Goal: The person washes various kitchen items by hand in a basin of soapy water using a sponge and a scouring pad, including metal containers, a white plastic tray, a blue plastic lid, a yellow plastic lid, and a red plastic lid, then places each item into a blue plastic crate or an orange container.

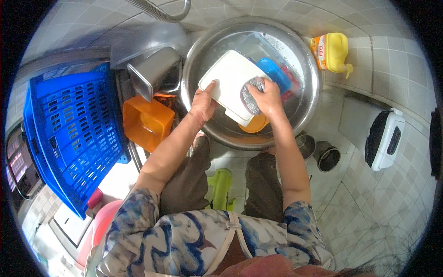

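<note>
My left hand (204, 104) grips a white plastic lid (226, 74) by its near left edge, thumb on top. A grey scouring pad (252, 95) is in my right hand (270, 95) and rests against the lid's right part. The lid is held over a large round metal basin (197, 39). Below and beyond it in the basin lie a blue plastic lid or container (275, 74), a clear container (252, 43), something pink (294, 81) and a round orange lid (255, 124). The white lid covers part of these.
Left of the basin are a metal container (155, 69), an orange plastic tub (148, 121) and a blue slotted crate (76, 128). A yellow pump bottle (332, 52) stands at the far right. Two dark cups (327, 157) are near my right leg. A metal hose (159, 10) hangs above.
</note>
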### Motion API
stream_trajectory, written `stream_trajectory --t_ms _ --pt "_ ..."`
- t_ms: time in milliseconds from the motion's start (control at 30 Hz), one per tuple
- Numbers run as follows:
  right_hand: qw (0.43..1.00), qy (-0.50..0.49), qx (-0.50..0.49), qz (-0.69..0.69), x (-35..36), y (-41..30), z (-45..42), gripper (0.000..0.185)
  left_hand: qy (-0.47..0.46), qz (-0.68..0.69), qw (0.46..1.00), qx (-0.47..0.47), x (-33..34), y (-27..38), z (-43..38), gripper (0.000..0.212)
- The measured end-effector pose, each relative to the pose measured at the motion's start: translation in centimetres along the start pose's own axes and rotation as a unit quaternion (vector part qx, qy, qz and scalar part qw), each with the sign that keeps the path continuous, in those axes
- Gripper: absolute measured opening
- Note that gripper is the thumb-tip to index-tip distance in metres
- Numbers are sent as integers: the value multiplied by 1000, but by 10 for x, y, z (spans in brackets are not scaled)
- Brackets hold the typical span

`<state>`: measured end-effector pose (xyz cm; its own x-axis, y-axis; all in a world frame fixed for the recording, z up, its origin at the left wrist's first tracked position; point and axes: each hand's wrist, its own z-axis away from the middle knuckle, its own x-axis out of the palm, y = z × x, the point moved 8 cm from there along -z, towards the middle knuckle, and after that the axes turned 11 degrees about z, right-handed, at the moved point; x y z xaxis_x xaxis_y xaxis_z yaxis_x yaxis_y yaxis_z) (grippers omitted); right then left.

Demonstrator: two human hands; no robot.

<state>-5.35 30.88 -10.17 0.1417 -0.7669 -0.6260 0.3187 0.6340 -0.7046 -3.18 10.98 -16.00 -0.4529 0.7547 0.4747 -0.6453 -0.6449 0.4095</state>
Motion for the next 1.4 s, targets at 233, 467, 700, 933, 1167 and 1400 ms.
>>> stream_trajectory --t_ms 233,467,700,933,1167,1400 --pt "981 -161 30 101 59 83 14 35 151 -173 964 -131 -68 -61 -35 45" --pt "966 -101 43 236 87 76 12 31 -33 -531 845 -54 -84 -43 -86 49" --pt "996 -26 -14 84 74 82 3 22 36 -165 986 13 -45 3 -60 30" --pt "969 213 57 110 -45 71 -10 33 -28 -242 959 144 8 47 -8 19" --pt "962 179 -17 205 2 23 -24 21 -84 -239 962 100 11 14 5 25" --pt "954 -10 34 296 41 91 2 24 -128 -405 884 -194 19 -16 13 55"
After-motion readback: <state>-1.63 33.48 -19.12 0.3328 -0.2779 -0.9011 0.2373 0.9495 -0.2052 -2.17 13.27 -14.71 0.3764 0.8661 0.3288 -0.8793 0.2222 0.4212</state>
